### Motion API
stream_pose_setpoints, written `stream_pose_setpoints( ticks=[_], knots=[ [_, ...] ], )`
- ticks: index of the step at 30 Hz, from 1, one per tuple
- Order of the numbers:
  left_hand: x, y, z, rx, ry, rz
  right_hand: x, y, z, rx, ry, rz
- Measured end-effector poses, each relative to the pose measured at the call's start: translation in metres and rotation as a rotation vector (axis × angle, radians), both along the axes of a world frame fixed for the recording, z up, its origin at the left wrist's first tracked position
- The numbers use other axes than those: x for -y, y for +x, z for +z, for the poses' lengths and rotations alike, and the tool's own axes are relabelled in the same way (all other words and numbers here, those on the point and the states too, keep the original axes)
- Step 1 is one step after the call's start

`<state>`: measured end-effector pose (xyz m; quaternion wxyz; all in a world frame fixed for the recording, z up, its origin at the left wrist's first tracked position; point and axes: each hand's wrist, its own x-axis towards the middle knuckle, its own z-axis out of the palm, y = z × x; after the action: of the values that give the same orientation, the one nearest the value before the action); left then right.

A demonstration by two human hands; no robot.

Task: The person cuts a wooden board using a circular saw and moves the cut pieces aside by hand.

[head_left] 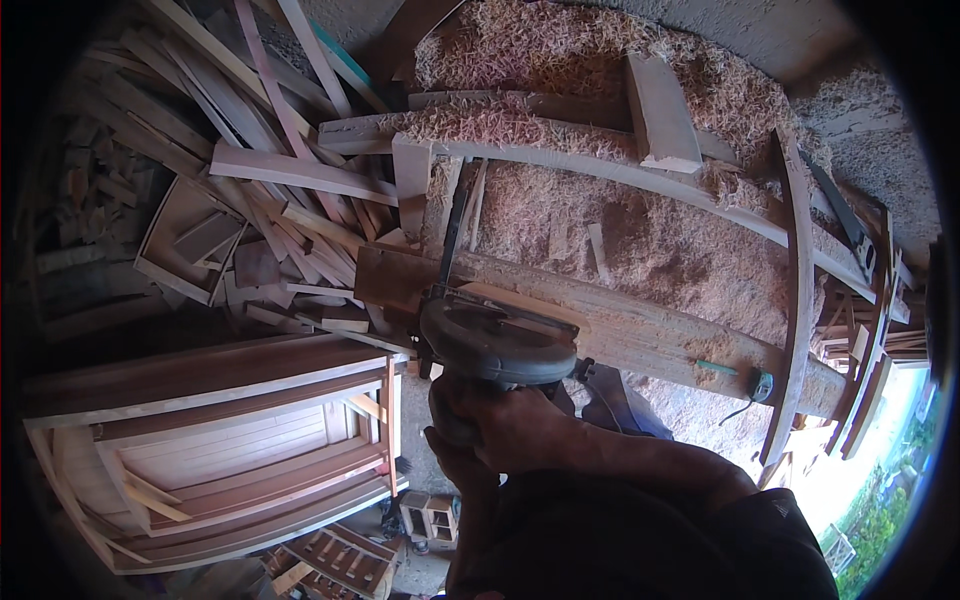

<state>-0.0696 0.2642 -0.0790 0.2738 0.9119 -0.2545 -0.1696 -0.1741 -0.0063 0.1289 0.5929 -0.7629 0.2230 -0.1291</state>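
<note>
A dark handheld power tool (495,345) with a rounded housing, apparently a circular saw, rests over the left part of a long plank (660,335). My right hand (525,425) is closed around its near side, the forearm coming in from the lower right. Lower and to the left, my left hand (460,462) is wrapped against the tool's grip; its fingers are partly in shadow. Beneath the tool lies a paler wood strip (520,303). A thin dark bar (460,220) rises from beside the tool across the frame. The blade cannot be seen.
On the plank's right end lie a green pencil (716,368) and a tape measure (760,385). Wood shavings (660,230) cover the ground beyond. Scrap boards (220,100) pile up at far left; a wooden frame (240,440) stands near left. A curved board (797,290) crosses at right.
</note>
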Motion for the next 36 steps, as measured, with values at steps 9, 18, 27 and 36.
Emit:
stream_pose_setpoints(
  ticks=[9, 18, 27, 36],
  knots=[
    [0.044, -0.01, 0.077, 0.034, -0.02, -0.081, -0.001, 0.006, -0.007, -0.038, -0.012, 0.003],
    [0.097, -0.001, 0.118, -0.526, -0.521, 0.082, 0.001, 0.014, -0.009, 0.025, -0.026, -0.03],
    [0.076, 0.015, 0.098, -0.442, -0.405, 0.007, 0.005, 0.026, -0.007, 0.044, -0.075, -0.016],
    [0.093, 0.022, 0.032, 0.305, -0.19, 0.235, 0.006, 0.042, -0.004, -0.058, 0.064, 0.057]
  ],
)
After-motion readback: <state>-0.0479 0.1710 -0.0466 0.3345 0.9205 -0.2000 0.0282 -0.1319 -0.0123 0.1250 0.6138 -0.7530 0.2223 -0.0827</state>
